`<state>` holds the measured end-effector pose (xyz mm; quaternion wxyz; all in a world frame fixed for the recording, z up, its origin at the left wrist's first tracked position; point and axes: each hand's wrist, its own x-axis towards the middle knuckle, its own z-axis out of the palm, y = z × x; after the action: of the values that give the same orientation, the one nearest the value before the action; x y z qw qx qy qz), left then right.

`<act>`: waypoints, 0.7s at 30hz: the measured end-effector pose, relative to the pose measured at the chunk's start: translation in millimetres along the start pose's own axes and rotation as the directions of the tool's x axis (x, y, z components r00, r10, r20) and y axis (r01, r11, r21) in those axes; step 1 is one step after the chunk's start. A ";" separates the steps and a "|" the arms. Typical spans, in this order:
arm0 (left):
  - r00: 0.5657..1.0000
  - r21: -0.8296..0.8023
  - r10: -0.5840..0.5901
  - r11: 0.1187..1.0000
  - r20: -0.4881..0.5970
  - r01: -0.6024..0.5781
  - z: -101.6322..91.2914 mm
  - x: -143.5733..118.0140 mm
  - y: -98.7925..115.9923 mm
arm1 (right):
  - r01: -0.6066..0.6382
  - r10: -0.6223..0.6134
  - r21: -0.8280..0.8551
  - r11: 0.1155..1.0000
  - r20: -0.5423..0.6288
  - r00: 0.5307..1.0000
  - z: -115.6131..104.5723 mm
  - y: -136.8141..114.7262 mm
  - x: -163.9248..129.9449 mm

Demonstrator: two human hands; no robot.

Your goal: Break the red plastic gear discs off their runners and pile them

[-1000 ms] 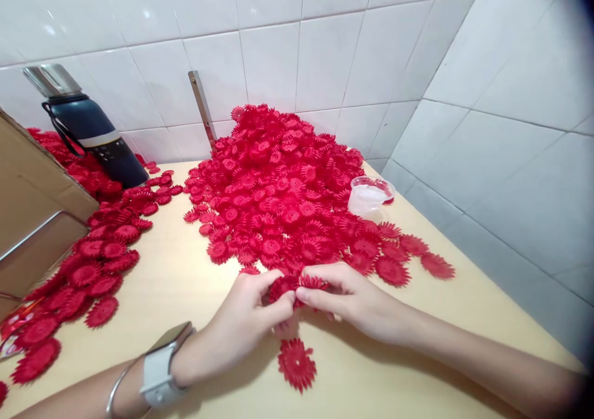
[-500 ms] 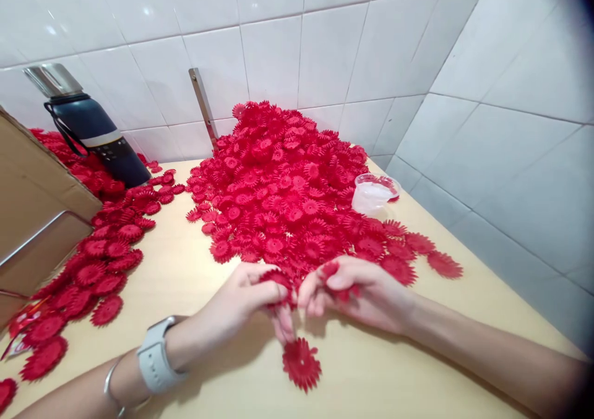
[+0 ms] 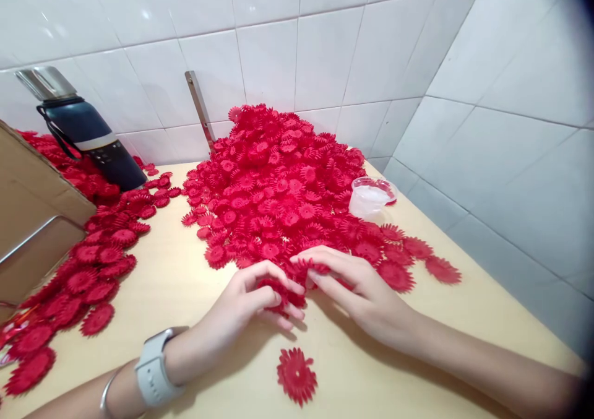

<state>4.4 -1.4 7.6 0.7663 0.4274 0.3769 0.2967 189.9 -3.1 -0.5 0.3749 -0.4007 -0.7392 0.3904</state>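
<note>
My left hand (image 3: 245, 298) has its thumb and fingers closed around red fabric flower pieces (image 3: 273, 290) with fringed edges; how many are stacked there is hidden. Close beside it, my right hand (image 3: 359, 292) reaches over the front of the big pile of red flower pieces (image 3: 273, 190), palm down. Its thumb and fingers pinch a red flower piece (image 3: 304, 269) near the left fingertips. One single flower piece (image 3: 297, 377), with a small hole in its middle, lies flat on the table in front of both hands.
A clear plastic cup (image 3: 369, 201) stands at the pile's right edge. On the left, more flower pieces (image 3: 99, 264) trail along a cardboard box (image 3: 37, 215), and a dark blue bottle (image 3: 99, 140) stands behind. Tiled walls close off the back and right; a metal strip (image 3: 199, 106) is at the back.
My right hand has turned palm down and moved to the pile's front edge, fingers now on a flower piece. My left hand still holds its pieces. The view has shifted slightly.
</note>
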 end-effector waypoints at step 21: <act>0.972 0.433 0.189 0.894 -0.139 -0.112 7.2 -5.4 4.4 | -0.366 0.285 0.358 0.859 0.260 0.923 7.9 -9.8 -0.6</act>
<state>6.9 -6.7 15.8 0.5938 0.5828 0.4644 0.3035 180.3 -9.4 4.7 0.3018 -0.3944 -0.5986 0.6286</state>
